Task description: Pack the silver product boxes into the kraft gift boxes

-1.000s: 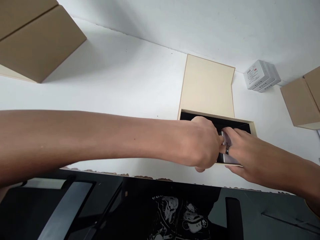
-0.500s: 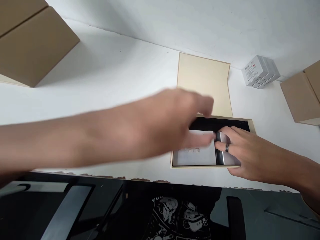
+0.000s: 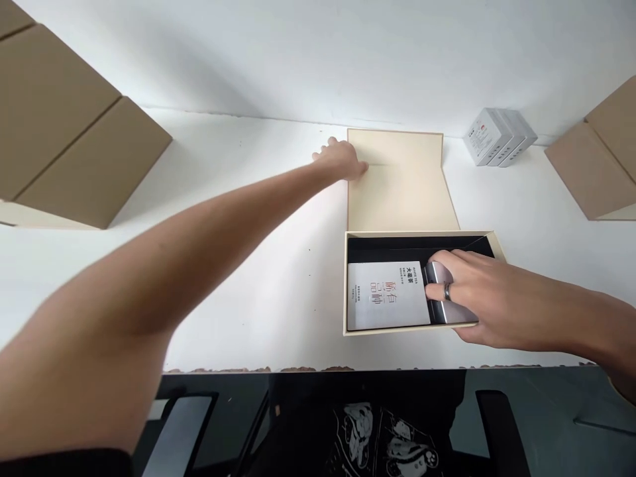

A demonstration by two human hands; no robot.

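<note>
Apparently we are tending the lid [image 3: 402,195]: our left hand [image 3: 340,160], loosely spread, is at its left edge. Our right hand [image 3: 474,286] covers the silver box [image 3: 457,314] inside the open box [image 3: 387,330] near the desk's [image 3: 248,298] front edge, grip unclear. Lifting the lid would call for a pinch.

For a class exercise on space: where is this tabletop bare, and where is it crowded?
Bare tabletop lies between the left forearm and the open box, and beyond that forearm, towards the left brown box. A smaller patch lies between open box and right brown box. Crowded: inside the open box, around the right hand.
</note>
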